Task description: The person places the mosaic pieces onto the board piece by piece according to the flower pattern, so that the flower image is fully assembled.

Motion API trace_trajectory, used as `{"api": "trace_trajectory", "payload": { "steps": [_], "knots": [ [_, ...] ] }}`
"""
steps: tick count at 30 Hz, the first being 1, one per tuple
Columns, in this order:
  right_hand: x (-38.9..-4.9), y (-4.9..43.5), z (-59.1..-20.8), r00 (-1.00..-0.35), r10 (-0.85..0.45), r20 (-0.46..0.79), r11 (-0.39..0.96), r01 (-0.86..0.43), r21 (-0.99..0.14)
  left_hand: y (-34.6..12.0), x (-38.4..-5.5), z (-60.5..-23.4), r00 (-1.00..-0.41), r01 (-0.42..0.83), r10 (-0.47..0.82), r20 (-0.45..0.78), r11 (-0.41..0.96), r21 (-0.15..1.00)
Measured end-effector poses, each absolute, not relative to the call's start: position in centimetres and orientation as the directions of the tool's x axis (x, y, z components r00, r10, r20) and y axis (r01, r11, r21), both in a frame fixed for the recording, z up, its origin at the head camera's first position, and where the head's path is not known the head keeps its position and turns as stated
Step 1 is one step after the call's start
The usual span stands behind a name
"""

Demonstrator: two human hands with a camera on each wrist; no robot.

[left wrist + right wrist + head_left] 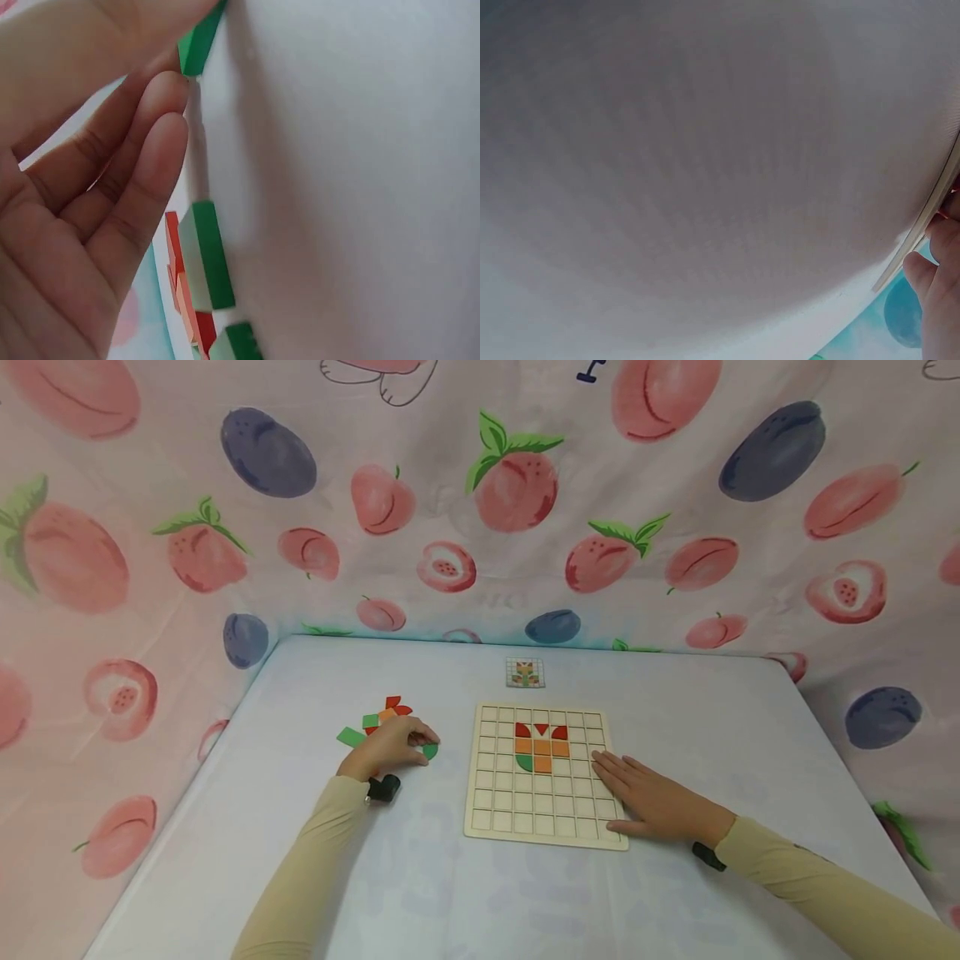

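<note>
While the right hand (658,803) lies flat with straight fingers along the right edge of a square, pale wooden board (502,803) marked into a grid, the left hand (388,745) pinches a small green piece with a rounded edge (431,750) between thumb and fingers, at the left of the board and apart from it. Both arms wear beige sleeves (307,868), and they reach over a desk (420,885) covered in white cloth

On the board, in its upper middle, coloured pieces fill some cells: a red triangle (542,728) between two red quarter-rounds (522,730), a row of three orange squares (542,747) below, then a green quarter-round (524,763) beside one more orange square (542,765)

Just beyond the left hand is a loose group, partly hidden by it: a green slab (350,737), a green square (371,721), an orange piece (387,715) and some red pieces (393,702). Behind the board lies a small card (525,672) printed with a coloured pattern on a grid. Pale pink fabric (300,585) with peaches and dark plums hangs behind the desk
</note>
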State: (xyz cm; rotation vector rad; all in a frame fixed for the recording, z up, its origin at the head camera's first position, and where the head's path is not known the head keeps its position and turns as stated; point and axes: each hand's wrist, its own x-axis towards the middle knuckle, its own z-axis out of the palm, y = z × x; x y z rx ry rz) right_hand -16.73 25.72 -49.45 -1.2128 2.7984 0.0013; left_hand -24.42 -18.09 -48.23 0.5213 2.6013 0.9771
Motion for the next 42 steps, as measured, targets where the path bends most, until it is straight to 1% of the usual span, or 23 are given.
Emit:
{"api": "trace_trajectory", "payload": {
  "steps": [5,14,24,28,32,37,42],
  "knots": [
    [-16.7,25.7,-49.3,-0.683,-0.723,-0.103,0.689,-0.724,-0.036,-18.4,-24.4,-48.5,-0.893,0.234,0.423,-0.154,0.729,0.643],
    [-16.6,25.6,-49.1,-0.690,-0.716,-0.104,0.696,-0.716,-0.043,-18.4,-24.4,-48.8,-0.900,0.238,0.414,-0.135,0.728,0.642],
    [-16.6,25.6,-49.3,-0.657,-0.754,-0.021,0.657,-0.754,-0.005,-18.1,-24.3,-48.7,-0.906,0.208,0.395,-0.150,0.727,0.654],
    [-16.7,25.7,-49.5,-0.652,-0.758,-0.008,0.652,-0.758,-0.003,-18.0,-24.4,-48.7,-0.906,0.209,0.395,-0.151,0.729,0.652],
    [-16.8,25.8,-49.6,-0.658,-0.752,-0.033,0.659,-0.752,-0.009,-18.0,-24.5,-48.8,-0.904,0.219,0.403,-0.147,0.729,0.649],
    [-16.8,25.7,-49.6,-0.672,-0.737,-0.075,0.674,-0.738,-0.021,-17.6,-24.5,-48.8,-0.901,0.207,0.407,-0.149,0.707,0.677],
    [-16.8,25.6,-49.5,-0.682,-0.726,-0.087,0.686,-0.727,-0.029,-16.8,-24.5,-48.7,-0.887,0.243,0.447,-0.115,0.665,0.706]
  ]
}}
